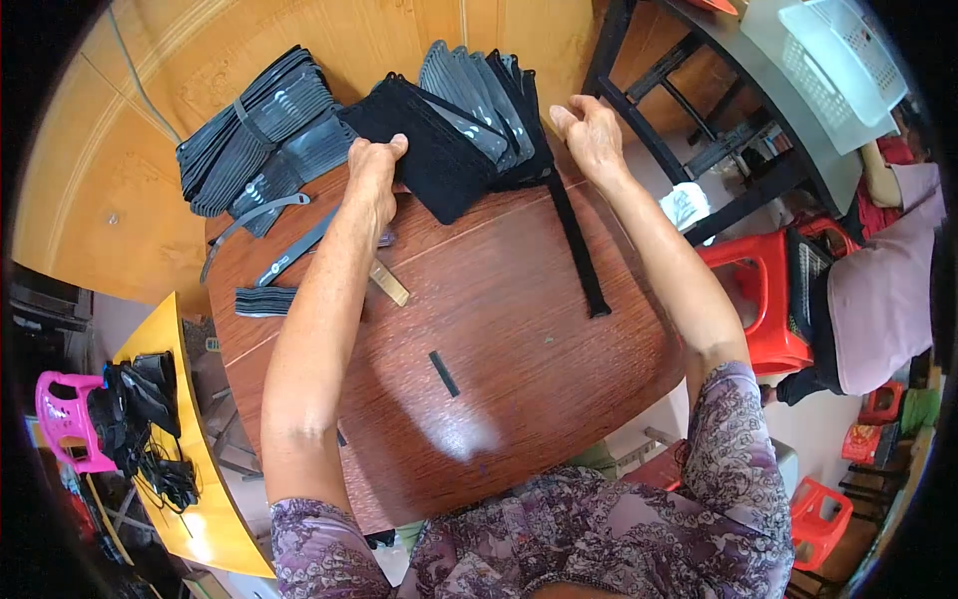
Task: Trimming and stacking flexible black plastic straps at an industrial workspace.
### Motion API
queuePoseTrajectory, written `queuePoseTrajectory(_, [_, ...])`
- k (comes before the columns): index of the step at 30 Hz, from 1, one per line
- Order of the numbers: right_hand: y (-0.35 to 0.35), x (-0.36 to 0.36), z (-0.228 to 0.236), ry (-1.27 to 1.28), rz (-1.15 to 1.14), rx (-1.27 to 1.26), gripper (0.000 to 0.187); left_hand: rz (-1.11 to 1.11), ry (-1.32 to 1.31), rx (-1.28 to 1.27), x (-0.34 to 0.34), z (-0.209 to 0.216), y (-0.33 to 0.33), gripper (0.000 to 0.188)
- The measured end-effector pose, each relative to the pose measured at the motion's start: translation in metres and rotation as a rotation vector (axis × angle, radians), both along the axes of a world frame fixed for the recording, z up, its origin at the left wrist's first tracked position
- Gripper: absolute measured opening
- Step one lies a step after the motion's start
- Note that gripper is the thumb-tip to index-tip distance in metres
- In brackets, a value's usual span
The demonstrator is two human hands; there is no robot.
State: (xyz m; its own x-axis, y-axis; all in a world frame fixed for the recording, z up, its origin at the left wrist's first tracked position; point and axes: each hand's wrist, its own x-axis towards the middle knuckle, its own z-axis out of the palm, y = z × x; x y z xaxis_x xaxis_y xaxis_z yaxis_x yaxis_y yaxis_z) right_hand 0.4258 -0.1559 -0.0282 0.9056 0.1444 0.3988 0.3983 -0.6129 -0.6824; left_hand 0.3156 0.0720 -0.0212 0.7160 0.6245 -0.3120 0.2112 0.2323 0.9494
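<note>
At the left edge of a flat black fabric piece (pixel 439 160), my left hand (pixel 373 175) is closed, its thumb lying along the cloth. This piece lies aslant over part of a fanned stack of grey-and-black pieces (pixel 474 100) at the table's far side. My right hand (pixel 596 145) is just right of that stack, thumb and forefinger drawn together. Anything between those fingers is hidden. A narrow black strap (pixel 577 245) runs from the stack toward me across the wooden table (pixel 529 379).
A banded bundle of dark strips (pixel 269 130) lies far left, with loose grey strips (pixel 294 250) nearer. A small black strip (pixel 444 373) and a tan piece (pixel 389 283) lie mid-table. Right are a dark-framed table (pixel 788 110), a red stool (pixel 753 299) and another person (pixel 888 290).
</note>
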Motion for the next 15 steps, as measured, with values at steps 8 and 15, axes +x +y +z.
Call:
queuePoseTrajectory(8, [0.013, 0.005, -0.029, 0.199, 0.155, 0.072, 0.037, -0.217, -0.248, -0.069, 0.009, -0.022, 0.026, 0.036])
queuePoseTrajectory(15, [0.008, 0.005, -0.027, 0.147, 0.167, 0.017, 0.037, -0.241, -0.305, 0.047, 0.023, -0.029, 0.021, 0.048])
